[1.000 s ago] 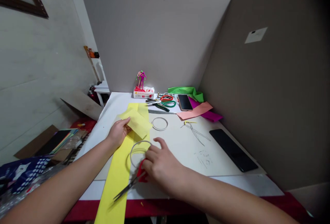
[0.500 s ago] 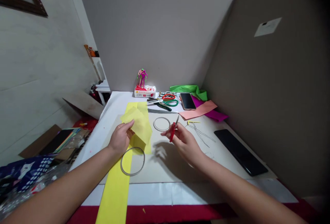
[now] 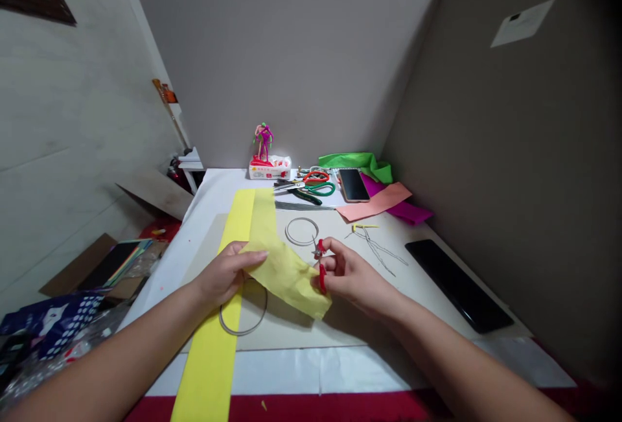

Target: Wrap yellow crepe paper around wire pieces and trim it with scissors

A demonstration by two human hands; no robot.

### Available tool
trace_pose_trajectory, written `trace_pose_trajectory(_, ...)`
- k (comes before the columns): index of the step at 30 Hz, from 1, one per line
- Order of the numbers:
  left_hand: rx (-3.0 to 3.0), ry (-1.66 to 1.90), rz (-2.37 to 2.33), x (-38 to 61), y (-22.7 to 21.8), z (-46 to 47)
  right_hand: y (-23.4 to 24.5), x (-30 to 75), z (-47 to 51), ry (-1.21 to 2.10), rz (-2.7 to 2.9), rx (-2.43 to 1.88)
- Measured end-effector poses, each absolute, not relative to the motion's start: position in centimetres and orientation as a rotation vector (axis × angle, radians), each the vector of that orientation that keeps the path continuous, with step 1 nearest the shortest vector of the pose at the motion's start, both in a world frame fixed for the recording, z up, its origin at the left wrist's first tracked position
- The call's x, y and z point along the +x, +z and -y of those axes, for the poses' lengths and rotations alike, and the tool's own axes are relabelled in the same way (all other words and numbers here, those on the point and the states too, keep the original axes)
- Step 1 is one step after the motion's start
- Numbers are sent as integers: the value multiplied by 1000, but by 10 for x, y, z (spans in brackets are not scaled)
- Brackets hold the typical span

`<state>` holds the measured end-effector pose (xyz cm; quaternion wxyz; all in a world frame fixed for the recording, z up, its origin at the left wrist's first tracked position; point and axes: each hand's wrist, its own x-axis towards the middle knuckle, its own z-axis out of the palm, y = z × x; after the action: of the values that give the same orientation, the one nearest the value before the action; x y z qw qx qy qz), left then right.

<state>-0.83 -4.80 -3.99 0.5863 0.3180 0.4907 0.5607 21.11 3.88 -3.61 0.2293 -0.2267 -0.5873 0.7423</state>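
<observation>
My left hand (image 3: 228, 273) pinches one end of a loose yellow paper piece (image 3: 286, 269), held just above the table. My right hand (image 3: 350, 273) is closed round small red-handled scissors (image 3: 321, 265), their blades at the paper's right edge. Under the paper lies a long yellow paper strip (image 3: 214, 344) running from the near edge toward the back. A wire ring (image 3: 243, 312) rests partly on that strip, below my left hand. A second wire ring (image 3: 302, 231) lies flat just beyond my right hand.
At the back stand a small pink and green figure (image 3: 264, 140) on a tissue pack, several scissors (image 3: 311, 187), a phone (image 3: 353, 185), and green, magenta and pink paper (image 3: 376, 201). A black slab (image 3: 457, 284) lies right. Thin wires (image 3: 376, 247) lie mid-table. Grey partitions enclose back and right.
My right hand lifted the red scissors from the near edge, carried them up and brought them to the yellow piece. My left hand lowered and stretched that piece out rightward.
</observation>
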Motion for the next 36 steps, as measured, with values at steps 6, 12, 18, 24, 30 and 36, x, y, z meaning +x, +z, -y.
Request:
trace_pose_trajectory(6,762,1092,-1207,-7,-37,46,-38,220,-56,1959,1693,-680)
trace_pose_trajectory(12,760,1030,-1275,-12,-38,41,-41,225,-68,1810,1793,-735)
trace_pose_trajectory(18,718,986,-1306,-19,-41,38,-48,226,-74,1578,2060,-863)
trace_pose_trajectory(24,609,1128,-1365,-34,-43,30,-50,237,-90,971,2335,-1150)
trace_pose_trajectory(30,573,1348,-1378,-35,-37,29,-51,240,-86,732,2463,-1228)
trace_pose_trajectory(36,540,1504,-1358,-30,-26,35,-43,237,-77,821,2351,-1156)
